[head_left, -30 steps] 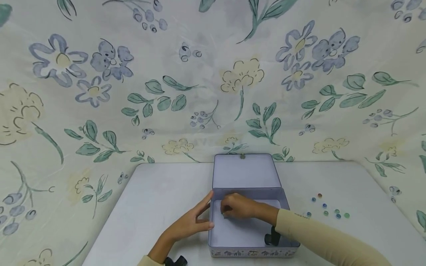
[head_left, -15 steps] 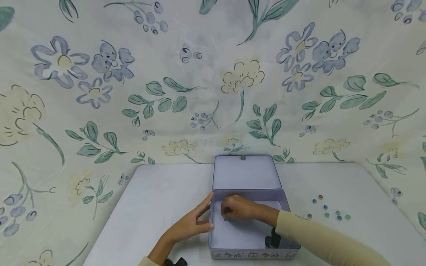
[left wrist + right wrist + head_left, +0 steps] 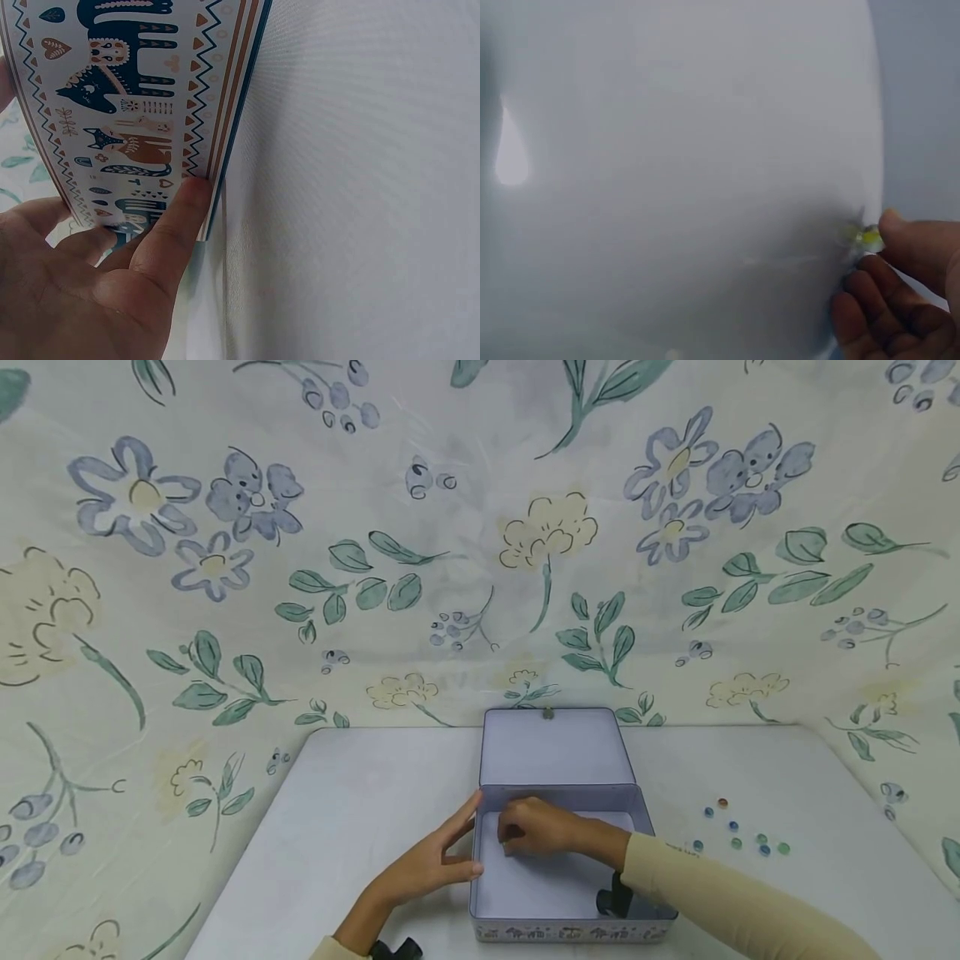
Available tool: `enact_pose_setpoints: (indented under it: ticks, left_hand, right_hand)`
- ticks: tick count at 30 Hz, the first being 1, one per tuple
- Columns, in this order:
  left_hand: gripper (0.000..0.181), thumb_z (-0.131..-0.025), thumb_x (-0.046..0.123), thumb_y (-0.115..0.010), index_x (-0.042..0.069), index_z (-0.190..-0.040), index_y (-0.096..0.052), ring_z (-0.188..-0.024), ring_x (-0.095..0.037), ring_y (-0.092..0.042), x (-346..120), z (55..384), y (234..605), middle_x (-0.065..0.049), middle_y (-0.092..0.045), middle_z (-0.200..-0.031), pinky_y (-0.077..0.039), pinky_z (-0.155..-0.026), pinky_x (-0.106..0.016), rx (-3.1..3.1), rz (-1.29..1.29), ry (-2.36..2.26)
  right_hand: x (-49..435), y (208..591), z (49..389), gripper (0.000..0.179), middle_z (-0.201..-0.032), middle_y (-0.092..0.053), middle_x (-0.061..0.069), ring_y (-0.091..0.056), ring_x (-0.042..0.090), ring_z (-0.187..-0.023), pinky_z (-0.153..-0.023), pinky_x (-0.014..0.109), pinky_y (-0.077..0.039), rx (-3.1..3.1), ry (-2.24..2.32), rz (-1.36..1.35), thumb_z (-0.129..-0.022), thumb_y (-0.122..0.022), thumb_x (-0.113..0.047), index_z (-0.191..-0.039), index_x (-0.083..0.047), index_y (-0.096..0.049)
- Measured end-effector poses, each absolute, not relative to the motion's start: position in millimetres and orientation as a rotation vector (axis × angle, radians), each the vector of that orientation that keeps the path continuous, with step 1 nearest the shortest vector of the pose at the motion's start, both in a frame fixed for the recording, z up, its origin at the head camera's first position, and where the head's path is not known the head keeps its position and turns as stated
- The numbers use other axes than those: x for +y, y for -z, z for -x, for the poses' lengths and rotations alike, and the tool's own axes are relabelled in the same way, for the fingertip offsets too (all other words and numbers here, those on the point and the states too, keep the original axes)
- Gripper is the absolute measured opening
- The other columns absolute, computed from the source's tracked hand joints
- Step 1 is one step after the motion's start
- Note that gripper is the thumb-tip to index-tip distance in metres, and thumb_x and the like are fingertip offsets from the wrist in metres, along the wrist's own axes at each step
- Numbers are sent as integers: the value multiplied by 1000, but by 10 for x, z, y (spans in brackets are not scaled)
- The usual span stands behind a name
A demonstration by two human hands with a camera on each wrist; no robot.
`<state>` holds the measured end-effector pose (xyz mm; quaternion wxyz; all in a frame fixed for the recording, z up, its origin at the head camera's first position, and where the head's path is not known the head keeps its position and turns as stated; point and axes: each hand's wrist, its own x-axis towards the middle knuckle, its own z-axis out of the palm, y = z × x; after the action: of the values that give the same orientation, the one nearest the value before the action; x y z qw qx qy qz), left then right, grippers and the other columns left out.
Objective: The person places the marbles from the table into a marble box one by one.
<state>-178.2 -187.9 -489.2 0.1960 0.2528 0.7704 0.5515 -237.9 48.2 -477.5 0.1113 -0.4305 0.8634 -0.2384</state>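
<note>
A rectangular tin box (image 3: pixel 573 932) with printed animals stands at the table's front, its hinged lid (image 3: pixel 555 747) thrown back. Against its left side rests my left hand (image 3: pixel 423 864), fingers extended and thumb at the rim. The left wrist view shows those fingers (image 3: pixel 174 229) touching the patterned side wall (image 3: pixel 135 142). My right hand (image 3: pixel 540 827) is down inside the box, near its back left corner. Between thumb and index finger it pinches a clear glass marble with a yellow swirl (image 3: pixel 869 238), low over the pale box floor (image 3: pixel 705 150). The head view mostly hides this marble.
Right of the box, several loose marbles lie on the white table (image 3: pixel 360 802), among them an orange one (image 3: pixel 722 803), a blue one (image 3: pixel 733 827) and a green one (image 3: pixel 783 848). A floral cloth (image 3: pixel 465 527) hangs behind the table. My right sleeve (image 3: pixel 720 881) crosses the box's right wall.
</note>
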Motion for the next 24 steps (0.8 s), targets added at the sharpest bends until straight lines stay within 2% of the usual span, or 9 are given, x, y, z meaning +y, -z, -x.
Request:
enact_pose_setpoints:
  ticks: [6,15,24]
  left_hand:
    - [89,-98,19,-64,26,-162,-3,-150,-52,-13,-1868,1783,4938,-8,7,-170,-48,-110,-48,2162,-733,-1536]
    - [90,-97,21,-65,29,-162,-4,-150,-52,-14,-1840,1791,4948,-6,7,-170,-48,-109,-50,2179,-702,-1529]
    - [92,-96,16,-66,26,-162,-4,-151,-51,-14,-1858,1801,4909,-6,5,-170,-48,-109,-51,2215,-708,-1515]
  right_hand:
    - [541,4664,2366,12,-91,-70,-2,-58,-1,-80,-73,14,-53,2537,764,1202,-88,-77,-13,-98,-7,-74]
    - [779,4256,2433,17,-94,-71,-2,-63,2,-83,-75,17,-56,2510,916,1224,-92,-73,-16,-104,-4,-73]
    - [1361,3953,2512,20,-99,-73,-3,-66,6,-90,-79,23,-58,2591,1051,1143,-93,-72,-18,-109,-7,-72]
